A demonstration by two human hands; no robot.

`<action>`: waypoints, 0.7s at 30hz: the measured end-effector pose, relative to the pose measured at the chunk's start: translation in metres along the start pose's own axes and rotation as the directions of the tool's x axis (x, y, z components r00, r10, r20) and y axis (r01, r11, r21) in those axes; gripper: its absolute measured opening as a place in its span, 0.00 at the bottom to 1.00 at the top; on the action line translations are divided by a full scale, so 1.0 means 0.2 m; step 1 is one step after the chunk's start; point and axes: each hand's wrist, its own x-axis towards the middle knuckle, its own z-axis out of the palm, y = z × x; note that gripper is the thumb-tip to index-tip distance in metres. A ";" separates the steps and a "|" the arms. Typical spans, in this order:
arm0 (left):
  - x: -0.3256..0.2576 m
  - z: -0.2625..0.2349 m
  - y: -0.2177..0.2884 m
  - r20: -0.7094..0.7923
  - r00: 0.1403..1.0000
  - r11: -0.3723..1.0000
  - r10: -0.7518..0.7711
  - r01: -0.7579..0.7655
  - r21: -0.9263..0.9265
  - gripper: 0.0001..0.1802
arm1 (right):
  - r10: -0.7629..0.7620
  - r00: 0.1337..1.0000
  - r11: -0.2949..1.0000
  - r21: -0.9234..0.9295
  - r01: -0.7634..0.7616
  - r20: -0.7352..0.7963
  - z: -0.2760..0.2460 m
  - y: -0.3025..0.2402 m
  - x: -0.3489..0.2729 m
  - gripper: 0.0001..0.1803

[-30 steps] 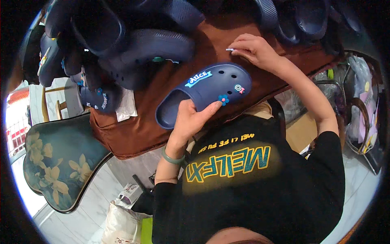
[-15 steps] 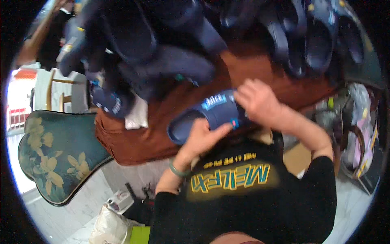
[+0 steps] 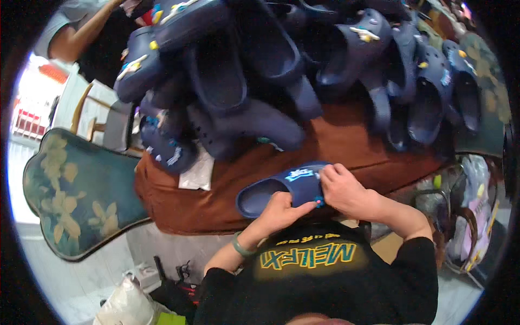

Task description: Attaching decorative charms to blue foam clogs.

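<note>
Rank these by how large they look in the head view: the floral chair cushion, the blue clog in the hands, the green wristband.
1. Floral chair cushion, clearly the largest.
2. Blue clog, partly covered by the left hand and right hand.
3. Green wristband, by far the smallest.

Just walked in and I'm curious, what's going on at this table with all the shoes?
A person holds a navy clog with both hands over a table with a brown cloth. The left hand grips its side, and the right hand presses on its upper, near small charms. A pile of navy clogs covers the table's far side.
</note>
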 end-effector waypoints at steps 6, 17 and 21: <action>-0.02 -0.04 0.04 0.048 0.998 0.999 0.029 -0.031 0.027 0.13 | 0.034 0.991 0.976 0.220 -0.004 -0.133 0.10 0.07 0.00 0.15; -0.01 0.03 0.15 -0.031 1.000 0.997 0.005 -0.007 -0.078 0.17 | 0.950 0.310 -0.002 0.996 0.094 -0.027 0.64 0.03 -0.18 0.11; 0.09 0.08 0.21 -0.164 0.985 0.989 0.054 -0.076 -0.128 0.14 | 0.956 0.253 -0.253 0.854 0.455 0.148 0.62 0.01 -0.18 0.15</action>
